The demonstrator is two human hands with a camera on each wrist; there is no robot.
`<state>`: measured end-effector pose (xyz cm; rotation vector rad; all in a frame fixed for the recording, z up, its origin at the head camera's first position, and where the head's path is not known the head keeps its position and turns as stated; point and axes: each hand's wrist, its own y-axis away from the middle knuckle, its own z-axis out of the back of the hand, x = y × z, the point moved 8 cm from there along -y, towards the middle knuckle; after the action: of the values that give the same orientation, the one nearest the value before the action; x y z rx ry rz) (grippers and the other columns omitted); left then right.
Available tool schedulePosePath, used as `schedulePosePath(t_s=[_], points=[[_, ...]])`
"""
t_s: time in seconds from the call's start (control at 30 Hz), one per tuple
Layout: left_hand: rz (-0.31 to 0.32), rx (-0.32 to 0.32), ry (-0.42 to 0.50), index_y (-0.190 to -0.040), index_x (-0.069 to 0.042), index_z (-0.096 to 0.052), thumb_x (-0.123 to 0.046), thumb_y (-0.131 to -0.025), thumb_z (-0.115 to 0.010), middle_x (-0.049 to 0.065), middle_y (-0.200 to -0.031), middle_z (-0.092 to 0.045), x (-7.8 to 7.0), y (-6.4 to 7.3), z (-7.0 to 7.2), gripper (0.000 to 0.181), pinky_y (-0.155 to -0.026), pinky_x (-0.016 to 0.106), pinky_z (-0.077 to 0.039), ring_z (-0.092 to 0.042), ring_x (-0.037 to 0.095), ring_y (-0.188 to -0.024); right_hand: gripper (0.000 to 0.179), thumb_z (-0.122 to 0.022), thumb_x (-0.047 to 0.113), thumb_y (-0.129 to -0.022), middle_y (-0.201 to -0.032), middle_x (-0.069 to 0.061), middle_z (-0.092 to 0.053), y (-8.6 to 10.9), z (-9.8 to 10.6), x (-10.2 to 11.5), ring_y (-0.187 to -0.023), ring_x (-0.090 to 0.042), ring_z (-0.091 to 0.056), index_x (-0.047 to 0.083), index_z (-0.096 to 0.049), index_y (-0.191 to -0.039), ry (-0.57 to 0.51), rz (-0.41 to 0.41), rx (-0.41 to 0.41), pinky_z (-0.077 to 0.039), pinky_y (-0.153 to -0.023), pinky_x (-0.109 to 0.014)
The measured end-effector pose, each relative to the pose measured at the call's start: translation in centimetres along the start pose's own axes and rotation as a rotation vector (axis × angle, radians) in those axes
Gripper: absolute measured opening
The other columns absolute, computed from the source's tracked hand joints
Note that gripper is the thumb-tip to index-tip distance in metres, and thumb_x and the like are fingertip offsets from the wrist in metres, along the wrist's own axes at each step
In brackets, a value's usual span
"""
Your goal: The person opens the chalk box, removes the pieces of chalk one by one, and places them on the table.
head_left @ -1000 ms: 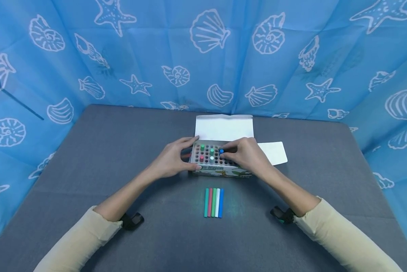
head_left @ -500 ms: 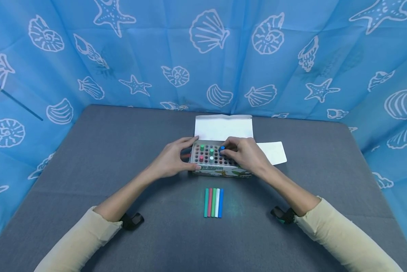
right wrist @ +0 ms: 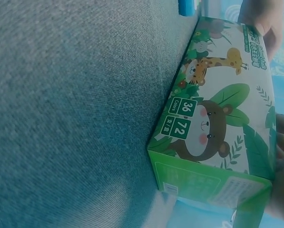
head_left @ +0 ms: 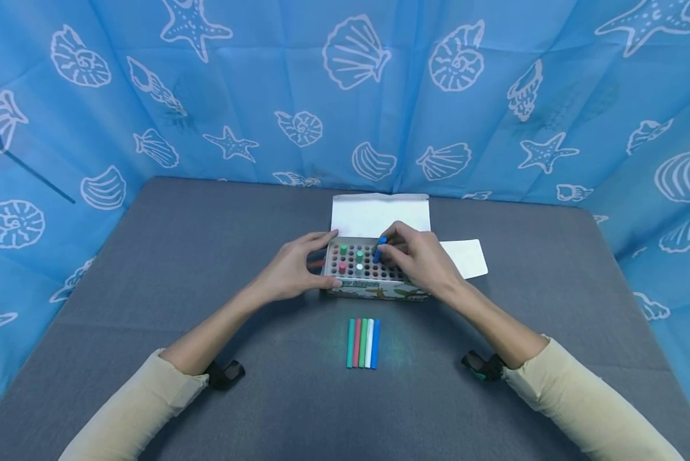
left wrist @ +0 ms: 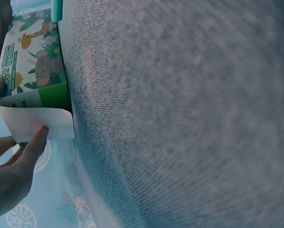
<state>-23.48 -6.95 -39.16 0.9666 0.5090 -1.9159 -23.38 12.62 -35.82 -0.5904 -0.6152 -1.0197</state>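
My left hand [head_left: 291, 269] grips the left end of an open chalk box [head_left: 373, 292], thumb on the front wall and fingertips at the back corner. In the left wrist view its fingers [left wrist: 35, 142] touch a white end flap [left wrist: 33, 118]. My right hand [head_left: 428, 259] pinches a blue chalk stick [head_left: 378, 251] between thumb and fingers, over the holed insert [head_left: 350, 252]. The stick tilts, its lower end at the holes. Green [head_left: 359, 255], red [head_left: 341, 267] and white chalk ends [head_left: 359, 267] stick up from other holes.
Teal [head_left: 350, 343], red, green, white and blue chalk [head_left: 375, 344] sticks lie side by side in front of the box on the grey table [head_left: 206, 410]. The box's white lid [head_left: 379, 216] is folded back, and a right flap [head_left: 466, 258] sticks out. A blue curtain [head_left: 264, 83] hangs behind.
My right hand has lifted the blue chalk upward, so more of its length shows above the holes, and it has tilted. My left hand stays on the box.
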Motion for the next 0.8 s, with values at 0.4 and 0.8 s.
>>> schedulePosePath(t_s=[0.4,0.8], points=[[0.002,-0.010,0.036,-0.157,-0.019,-0.033,-0.021,-0.080,-0.086,0.016,-0.155,-0.034,0.1,0.0,-0.1,0.093,-0.091,0.036,-0.058,-0.059,0.038,-0.120,0.016,-0.062,0.013,-0.100,-0.092,-0.009,-0.072,0.3,1.5,0.4,-0.075,-0.019,-0.071,0.005,-0.063,-0.114,-0.069,0.037,-0.124,-0.059,-0.064,-0.028],[0.002,-0.005,0.022,-0.157,-0.020,-0.032,-0.023,-0.080,-0.085,0.016,-0.156,-0.033,0.0,0.1,0.0,0.093,-0.091,0.037,-0.058,-0.060,0.038,-0.120,0.018,-0.064,0.012,-0.098,-0.090,-0.010,-0.072,2.4,3.0,0.7,-0.072,-0.023,-0.071,0.003,-0.066,-0.114,-0.149,-0.002,-0.169,-0.058,-0.061,-0.027]])
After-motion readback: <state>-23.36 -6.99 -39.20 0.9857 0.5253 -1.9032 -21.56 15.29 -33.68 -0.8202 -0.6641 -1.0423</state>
